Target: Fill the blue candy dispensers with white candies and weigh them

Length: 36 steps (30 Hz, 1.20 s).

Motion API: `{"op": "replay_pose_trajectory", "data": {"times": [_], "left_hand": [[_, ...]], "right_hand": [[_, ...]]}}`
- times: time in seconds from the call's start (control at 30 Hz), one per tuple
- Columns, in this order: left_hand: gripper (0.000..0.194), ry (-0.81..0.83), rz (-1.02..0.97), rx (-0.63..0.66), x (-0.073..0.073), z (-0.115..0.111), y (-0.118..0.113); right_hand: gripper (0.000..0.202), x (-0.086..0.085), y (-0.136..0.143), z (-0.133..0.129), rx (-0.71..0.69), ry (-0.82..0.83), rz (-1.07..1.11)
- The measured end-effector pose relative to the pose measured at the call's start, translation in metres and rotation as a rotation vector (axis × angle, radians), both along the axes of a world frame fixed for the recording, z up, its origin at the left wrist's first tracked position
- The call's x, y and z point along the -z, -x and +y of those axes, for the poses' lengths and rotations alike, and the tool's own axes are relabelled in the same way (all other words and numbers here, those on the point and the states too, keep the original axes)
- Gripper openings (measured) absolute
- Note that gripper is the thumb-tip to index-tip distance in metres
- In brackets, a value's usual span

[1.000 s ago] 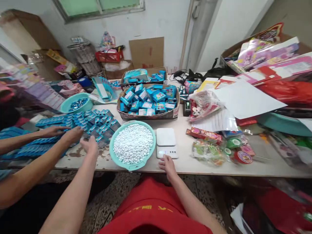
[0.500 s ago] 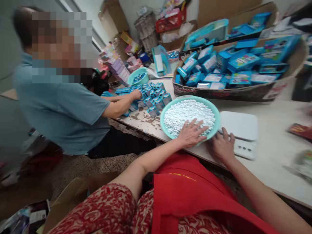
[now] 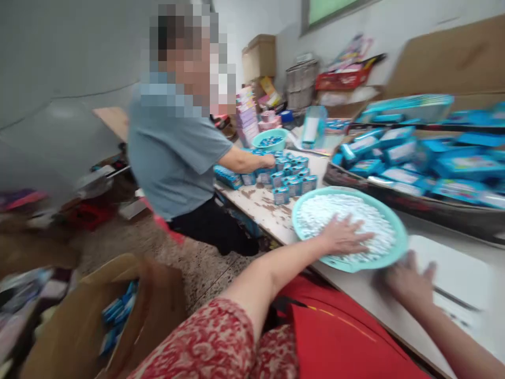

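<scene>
A round turquoise basin full of small white pieces stands at the table's front edge. My left hand lies flat on the white pieces with its fingers spread. Just right of the basin, my right hand is over the tabletop beside the white scale; it is blurred, its fingers look apart and nothing shows in them. Whether it touches the basin is hard to tell.
Across the table, a person in a blue shirt reaches to rows of small blue boxes. Cartons of blue packs stand behind the basin. A smaller basin is farther back. An open carton sits on the floor at left.
The view has swung left, so the basin, table and person appear farther right and the floor carton shows more. My left hand remains on the white pieces, my right beside the basin.
</scene>
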<state>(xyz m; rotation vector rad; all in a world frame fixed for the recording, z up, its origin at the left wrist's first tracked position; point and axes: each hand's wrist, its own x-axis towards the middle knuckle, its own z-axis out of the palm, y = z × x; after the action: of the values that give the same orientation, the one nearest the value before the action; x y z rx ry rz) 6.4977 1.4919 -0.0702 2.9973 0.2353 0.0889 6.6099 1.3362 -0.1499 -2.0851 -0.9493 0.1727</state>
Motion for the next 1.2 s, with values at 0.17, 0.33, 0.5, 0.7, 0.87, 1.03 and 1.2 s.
{"op": "replay_pose_trajectory", "data": {"times": [0.17,0.33,0.5,0.7,0.87,1.03,1.2], "left_hand": [[0.046,0.111,-0.015,-0.210,-0.015,0.021,0.002],[0.043,0.122,-0.038,-0.213,-0.010,0.050,-0.018],[0.049,0.098,-0.088,-0.187,-0.016,0.075,-0.016],[0.064,0.153,-0.288,-0.380,-0.005,0.110,0.032],[0.070,0.195,-0.161,-0.377,0.015,0.107,0.023],[0.054,0.320,-0.188,-0.254,0.012,0.106,-0.020],[0.025,0.378,-0.281,-0.192,0.011,0.108,-0.032]], "right_hand": [[0.041,-0.018,-0.008,0.009,-0.118,0.409,-0.285],[0.035,-0.033,-0.020,0.011,-0.025,0.441,-0.342],[0.038,-0.085,-0.060,0.023,0.180,0.368,-0.353],[0.048,-0.127,-0.186,0.095,0.248,0.282,-0.306],[0.058,-0.093,-0.257,0.142,0.123,0.370,-0.164],[0.033,-0.083,-0.271,0.151,0.112,0.367,-0.176],[0.026,-0.103,-0.255,0.146,0.161,0.373,-0.241]]}}
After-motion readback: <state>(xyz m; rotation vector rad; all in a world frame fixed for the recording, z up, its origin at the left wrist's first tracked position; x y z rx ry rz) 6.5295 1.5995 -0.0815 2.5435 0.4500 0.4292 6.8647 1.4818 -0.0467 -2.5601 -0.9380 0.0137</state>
